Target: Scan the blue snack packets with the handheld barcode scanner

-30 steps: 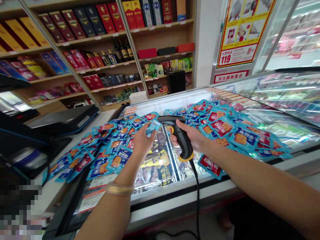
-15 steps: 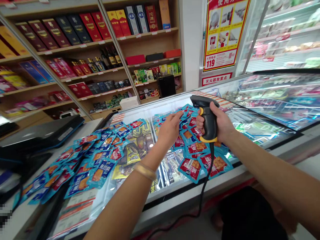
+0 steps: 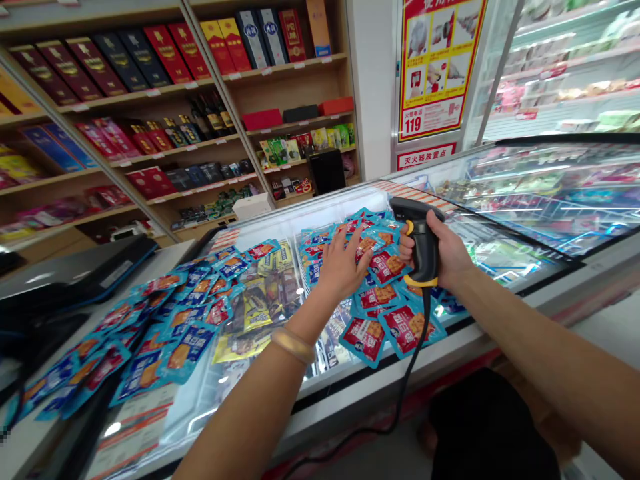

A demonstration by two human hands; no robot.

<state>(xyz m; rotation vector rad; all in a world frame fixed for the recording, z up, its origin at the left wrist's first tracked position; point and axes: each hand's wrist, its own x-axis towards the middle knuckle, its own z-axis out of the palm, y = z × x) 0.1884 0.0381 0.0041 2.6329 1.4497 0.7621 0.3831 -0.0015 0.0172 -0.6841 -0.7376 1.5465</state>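
Note:
My right hand (image 3: pixel 445 250) is wrapped round the grip of a black and yellow barcode scanner (image 3: pixel 424 250), whose cable drops over the freezer's front edge. Its head points left above a spread of blue and red snack packets (image 3: pixel 389 265). Fingers spread, my left hand (image 3: pixel 344 263) lies over the left part of these packets, a gold bangle (image 3: pixel 293 345) on its wrist. Whether it presses on any packet is hard to see. A second heap of the same packets (image 3: pixel 193 343) stretches along the left of the glass.
Under the glass lid of the chest freezer (image 3: pixel 320 400) lie yellow wrapped items (image 3: pixel 257 303). A dark flat device (image 3: pixel 115 267) stands on the counter at left. Shelves of boxes and bottles (image 3: pixel 215 120) line the back, beside a fire-notice poster (image 3: pixel 440 73).
My left hand has opened, its fingers spreading over the packets. The scanner in my right hand has moved slightly lower and to the right. The whole view has shifted a little.

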